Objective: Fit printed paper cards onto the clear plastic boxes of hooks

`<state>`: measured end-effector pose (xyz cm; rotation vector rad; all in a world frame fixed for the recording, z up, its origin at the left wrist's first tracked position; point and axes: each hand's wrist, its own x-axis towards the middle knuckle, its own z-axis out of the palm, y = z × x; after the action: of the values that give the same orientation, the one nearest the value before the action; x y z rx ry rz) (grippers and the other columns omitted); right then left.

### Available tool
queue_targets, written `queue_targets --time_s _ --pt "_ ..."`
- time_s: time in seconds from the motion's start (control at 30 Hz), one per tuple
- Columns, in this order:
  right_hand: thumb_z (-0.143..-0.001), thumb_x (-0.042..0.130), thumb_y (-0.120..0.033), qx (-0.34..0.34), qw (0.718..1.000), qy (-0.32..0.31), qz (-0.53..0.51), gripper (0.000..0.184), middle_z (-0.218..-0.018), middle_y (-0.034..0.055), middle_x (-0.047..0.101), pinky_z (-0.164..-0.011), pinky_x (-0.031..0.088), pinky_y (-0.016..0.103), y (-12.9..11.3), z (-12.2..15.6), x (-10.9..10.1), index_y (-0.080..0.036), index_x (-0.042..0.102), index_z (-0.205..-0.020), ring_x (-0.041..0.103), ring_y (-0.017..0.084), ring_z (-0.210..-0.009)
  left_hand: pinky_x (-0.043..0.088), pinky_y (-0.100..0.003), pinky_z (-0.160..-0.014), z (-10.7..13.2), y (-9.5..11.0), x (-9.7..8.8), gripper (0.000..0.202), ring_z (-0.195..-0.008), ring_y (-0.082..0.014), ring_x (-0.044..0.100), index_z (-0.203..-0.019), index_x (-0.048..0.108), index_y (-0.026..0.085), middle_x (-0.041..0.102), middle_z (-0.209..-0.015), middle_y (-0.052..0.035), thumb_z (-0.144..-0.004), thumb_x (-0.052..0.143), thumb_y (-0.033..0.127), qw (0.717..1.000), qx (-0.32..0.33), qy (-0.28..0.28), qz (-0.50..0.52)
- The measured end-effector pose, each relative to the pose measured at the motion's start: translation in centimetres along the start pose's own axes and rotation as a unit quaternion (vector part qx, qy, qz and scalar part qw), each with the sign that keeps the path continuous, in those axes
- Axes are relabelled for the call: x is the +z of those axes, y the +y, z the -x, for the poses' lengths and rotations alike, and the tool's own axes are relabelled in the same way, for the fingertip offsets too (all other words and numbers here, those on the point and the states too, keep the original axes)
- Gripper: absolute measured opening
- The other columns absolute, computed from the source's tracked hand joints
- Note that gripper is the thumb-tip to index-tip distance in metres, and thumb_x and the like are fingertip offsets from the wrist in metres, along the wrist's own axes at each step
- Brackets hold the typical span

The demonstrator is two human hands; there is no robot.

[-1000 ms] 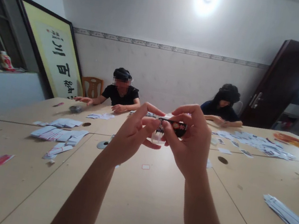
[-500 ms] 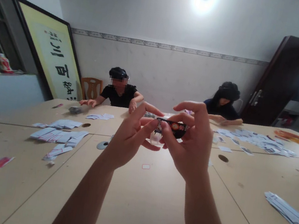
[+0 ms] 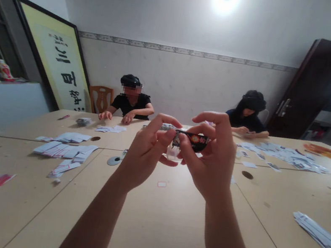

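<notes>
A small black packet or label (image 3: pixel 197 141) with an orange-and-red print and pale lettering is raised above the table between my two hands. My left hand (image 3: pixel 148 151) has its thumb and fingers closed at the left end. On the right end, my right hand (image 3: pixel 212 158) grips it with the thumb pressed on the front and curled fingers behind. Something clear and whitish (image 3: pixel 173 154) shows just below the black piece; whether it is part of it or stands behind, I cannot tell. A small red-edged label (image 3: pixel 161 184) lies on the table beneath my hands.
White paper slips lie in piles on the left (image 3: pixel 64 150), and a bundle (image 3: pixel 317 232) sits at the right. A wide scatter of papers (image 3: pixel 291 157) covers the far right. Two people (image 3: pixel 134 101) sit opposite. The table has round holes (image 3: pixel 247 175).
My hands stay almost in place, the left thumb shifting slightly at the black piece's left end. Across the table, the left person's hands have come closer together over the papers.
</notes>
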<state>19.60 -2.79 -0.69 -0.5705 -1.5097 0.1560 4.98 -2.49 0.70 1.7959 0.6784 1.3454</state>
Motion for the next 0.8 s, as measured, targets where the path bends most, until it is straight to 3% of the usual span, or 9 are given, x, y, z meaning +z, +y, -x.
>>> queue_targets --time_s 0.8 --pt "-0.084 0.063 -0.014 0.015 1.000 -0.003 0.012 0.024 -0.072 -0.0078 0.063 -0.043 0.050 0.024 -0.8 0.0 0.1 -0.026 0.052 -0.101 0.060 0.009 -0.048 0.061 -0.023 -0.044 0.0 -1.2 0.4 0.022 -0.061 -0.0155 0.071 -0.095 0.056 0.024 0.065 -0.075 0.0022 -0.095 0.062 0.045 0.998 0.051 0.045 -0.011"
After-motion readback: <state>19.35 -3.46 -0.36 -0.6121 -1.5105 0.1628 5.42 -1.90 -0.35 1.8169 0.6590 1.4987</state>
